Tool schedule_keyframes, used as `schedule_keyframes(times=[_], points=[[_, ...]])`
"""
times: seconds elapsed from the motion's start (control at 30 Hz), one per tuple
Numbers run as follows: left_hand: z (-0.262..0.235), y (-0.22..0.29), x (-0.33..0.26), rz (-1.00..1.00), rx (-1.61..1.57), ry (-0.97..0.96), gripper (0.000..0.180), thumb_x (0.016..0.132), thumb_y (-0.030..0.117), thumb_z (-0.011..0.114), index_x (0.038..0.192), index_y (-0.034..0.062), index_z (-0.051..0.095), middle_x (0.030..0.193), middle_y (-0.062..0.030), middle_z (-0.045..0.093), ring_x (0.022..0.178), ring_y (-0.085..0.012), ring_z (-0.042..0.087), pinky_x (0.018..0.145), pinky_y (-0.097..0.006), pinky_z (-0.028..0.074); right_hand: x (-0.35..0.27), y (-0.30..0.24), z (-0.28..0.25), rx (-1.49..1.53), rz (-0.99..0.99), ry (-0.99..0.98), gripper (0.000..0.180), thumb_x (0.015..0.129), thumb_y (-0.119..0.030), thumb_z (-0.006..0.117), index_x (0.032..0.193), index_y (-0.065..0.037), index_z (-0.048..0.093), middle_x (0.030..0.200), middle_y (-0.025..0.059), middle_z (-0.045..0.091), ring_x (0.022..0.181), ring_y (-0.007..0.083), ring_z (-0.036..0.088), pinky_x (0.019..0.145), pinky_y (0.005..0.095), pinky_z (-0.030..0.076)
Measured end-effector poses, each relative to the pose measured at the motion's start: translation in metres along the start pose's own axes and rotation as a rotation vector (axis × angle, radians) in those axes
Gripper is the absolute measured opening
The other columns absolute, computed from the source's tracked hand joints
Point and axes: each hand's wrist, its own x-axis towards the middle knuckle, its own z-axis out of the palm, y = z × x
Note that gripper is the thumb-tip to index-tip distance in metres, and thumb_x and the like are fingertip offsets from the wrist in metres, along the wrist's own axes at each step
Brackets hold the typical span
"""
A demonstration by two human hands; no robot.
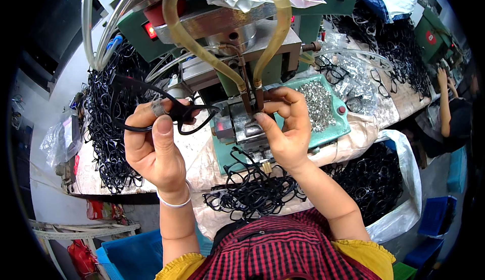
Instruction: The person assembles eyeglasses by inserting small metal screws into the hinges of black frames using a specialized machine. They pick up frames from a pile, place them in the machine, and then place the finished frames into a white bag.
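Left hand [155,154] partly hiding eyeglasses [178,112], grip unclear in right hand [290,134]

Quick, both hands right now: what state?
Left hand: closed on a black eyeglass frame.
Right hand: fingers curled at the metal prongs; whether it holds anything cannot be told.
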Motion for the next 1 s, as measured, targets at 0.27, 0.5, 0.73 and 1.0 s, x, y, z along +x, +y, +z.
schedule_keyframes(times=[0.27,0.5,0.73,1.0], points=[[0.0,0.0,-0.047,0.254,0.268,-0.617,0.011,0.08,0.011,0.07,0.091,0.0093,0.071,0.105,-0.0058,0.073,0.078,-0.0229,0.066,0.081,-0.041,0.052,0.004,-0.026,-0.046,-0.385,0.088,-0.262,0.049,0.084,0.005,0.058,0.132,-0.001,0.052,0.128,0.0146,0.06,0.12,0.0239,0.057,0.107,0.0354,0.041],[0.014,-0.01,-0.048,0.324,0.312,-0.754,0.023,0.071,0.01,0.074,0.093,0.0116,0.072,0.105,-0.0051,0.073,0.082,-0.0254,0.066,0.087,-0.049,0.051,-0.02,0.027,-0.148,-0.559,0.202,0.277,0.034,0.084,-0.003,0.066,0.118,-0.002,0.061,0.115,0.0124,0.064,0.11,0.0254,0.06,0.096,0.037,0.046],[-0.001,-0.003,-0.067,0.218,0.446,-0.767,0.029,0.072,0.005,0.072,0.1,0.0113,0.073,0.112,-0.0093,0.072,0.093,-0.0255,0.069,0.093,-0.045,0.05,-0.016,0.043,-0.132,-1.413,-0.202,-0.106,0.016,0.078,-0.012,0.071,0.09,-0.002,0.066,0.114,0.0163,0.059,0.113,0.0381,0.052,0.097,0.0474,0.042],[-0.187,-0.01,-0.184,-1.36,0.622,-1.017,0.088,0.087,0.061,0.064,0.141,-0.0051,0.044,0.134,-0.0275,0.056,0.124,-0.0349,0.056,0.102,-0.039,0.045,-0.008,0.048,-0.149,-1.289,-0.296,-0.157,0.016,0.087,-0.011,0.063,0.1,-0.007,0.072,0.105,0.0119,0.069,0.1,0.0299,0.064,0.09,0.0381,0.049]])
